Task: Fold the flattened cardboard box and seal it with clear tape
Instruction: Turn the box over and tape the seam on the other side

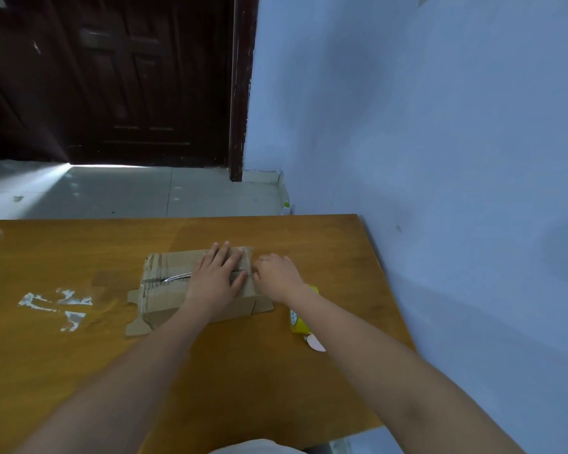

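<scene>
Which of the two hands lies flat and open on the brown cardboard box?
The left hand, palm down on the box; the right hand curls at its end.

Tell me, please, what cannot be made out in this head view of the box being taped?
- Right half of the box top: covered by the left hand, so the seam there is unseen.
- Right hand fingertips: curled at the box's right end; whether they pinch tape is unclear.
- Yellow packet: partly behind the right forearm, print too small to read.
- Tape roll: none in view.
</scene>
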Demonstrator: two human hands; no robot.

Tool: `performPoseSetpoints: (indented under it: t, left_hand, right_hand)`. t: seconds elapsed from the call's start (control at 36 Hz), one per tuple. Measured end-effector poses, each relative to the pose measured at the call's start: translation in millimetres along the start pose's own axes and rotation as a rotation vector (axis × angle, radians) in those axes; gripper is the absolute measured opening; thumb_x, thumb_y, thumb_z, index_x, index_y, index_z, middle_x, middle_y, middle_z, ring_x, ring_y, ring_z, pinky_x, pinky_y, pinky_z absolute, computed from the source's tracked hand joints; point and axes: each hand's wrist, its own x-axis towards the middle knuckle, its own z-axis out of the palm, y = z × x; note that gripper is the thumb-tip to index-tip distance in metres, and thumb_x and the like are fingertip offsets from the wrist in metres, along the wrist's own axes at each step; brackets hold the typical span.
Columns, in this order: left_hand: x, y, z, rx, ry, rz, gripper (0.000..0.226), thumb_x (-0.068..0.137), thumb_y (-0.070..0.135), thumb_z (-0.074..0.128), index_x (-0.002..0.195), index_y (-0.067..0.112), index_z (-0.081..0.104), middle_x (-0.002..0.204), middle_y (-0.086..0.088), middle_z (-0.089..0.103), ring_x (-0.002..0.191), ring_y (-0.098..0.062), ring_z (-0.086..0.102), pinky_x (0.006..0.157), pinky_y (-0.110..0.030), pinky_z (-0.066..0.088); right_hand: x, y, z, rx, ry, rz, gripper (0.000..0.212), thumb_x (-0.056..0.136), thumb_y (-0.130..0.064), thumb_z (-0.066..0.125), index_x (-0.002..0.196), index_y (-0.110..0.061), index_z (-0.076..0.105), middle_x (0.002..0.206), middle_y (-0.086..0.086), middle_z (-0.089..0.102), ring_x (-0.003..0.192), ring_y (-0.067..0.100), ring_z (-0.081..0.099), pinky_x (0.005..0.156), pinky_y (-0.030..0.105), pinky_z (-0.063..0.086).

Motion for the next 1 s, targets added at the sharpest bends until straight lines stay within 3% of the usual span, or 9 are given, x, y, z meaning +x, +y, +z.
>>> performPoseSetpoints:
  t: [0.31, 1.0]
  left_hand:
    - [1.0, -0.2, 2.0, 0.015, -0.007, -0.007, 0.056, 0.098, 0.051, 0.028, 0.149, 0.031, 0.020, 0.160, 0.000, 0.007, 0.147, -0.019, 0.000, 0.117, -0.038, 0.006]
    - [-0.9, -3.2, 0.4, 0.003, -0.017, 0.002, 0.056, 0.097, 0.052, 0.029, 0.149, 0.030, 0.023, 0.159, 0.001, 0.010, 0.147, -0.019, 0.001, 0.117, -0.039, 0.010]
  right_hand:
    - [15.7, -0.1, -2.6, -0.014, -0.081, 0.034, 0.036, 0.095, -0.022, 0.045, 0.129, -0.011, 0.048, 0.129, 0.008, 0.051, 0.118, 0.028, 0.047, 0.095, 0.044, 0.037]
    - [-21.3, 0.6, -0.5, -0.157, -0.056, -0.091, 0.032, 0.098, -0.022, 0.033, 0.110, -0.012, 0.062, 0.111, 0.009, 0.061, 0.110, 0.028, 0.050, 0.092, 0.043, 0.033]
